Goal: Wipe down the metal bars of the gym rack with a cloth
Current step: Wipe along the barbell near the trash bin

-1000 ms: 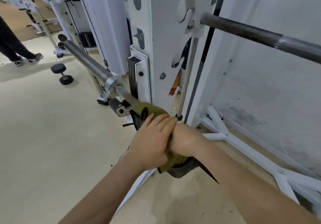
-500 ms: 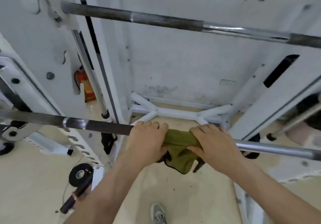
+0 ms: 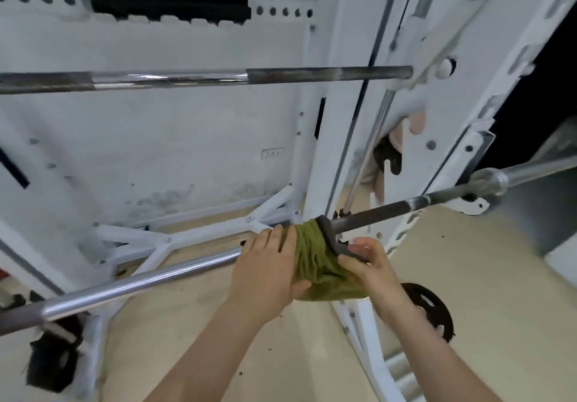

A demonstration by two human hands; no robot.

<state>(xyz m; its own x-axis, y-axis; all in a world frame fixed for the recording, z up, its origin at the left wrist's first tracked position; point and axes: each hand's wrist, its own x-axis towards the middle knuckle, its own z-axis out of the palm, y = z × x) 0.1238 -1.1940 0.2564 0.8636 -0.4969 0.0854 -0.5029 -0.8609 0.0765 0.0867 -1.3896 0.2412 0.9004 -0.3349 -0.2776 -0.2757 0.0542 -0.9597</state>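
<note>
Fingers (image 3: 282,239) of the left hand (image 3: 268,272) curl over the top of the green cloth (image 3: 315,261), pressing it down against the lower bar (image 3: 150,280), with the thumb tucked under the fabric. The right hand (image 3: 371,269) grips the other side of the cloth from below and behind, its fingers (image 3: 362,247) closed on the bunched fabric and on a dark edge strip that runs along the cloth's right side. The cloth is wrapped around the bar between the two hands, with a loose fold hanging beneath it.

The lower bar runs diagonally from the lower left, where it is bright and shiny, up to the right, where it turns dark and matte before reaching a collar (image 3: 487,181) near the rack upright. An upper bar (image 3: 193,77) crosses the view above, resting in a hook on the white rack frame (image 3: 327,139); it is shiny in the middle and dull at both ends.

No containers are visible. Below, a pale beige floor (image 3: 487,276) shows a few dark specks, and a black weight plate (image 3: 432,309) lies just behind the right forearm. A scuffed white wall (image 3: 156,152) stands behind the rack, and the rack's white base struts meet along its foot.
</note>
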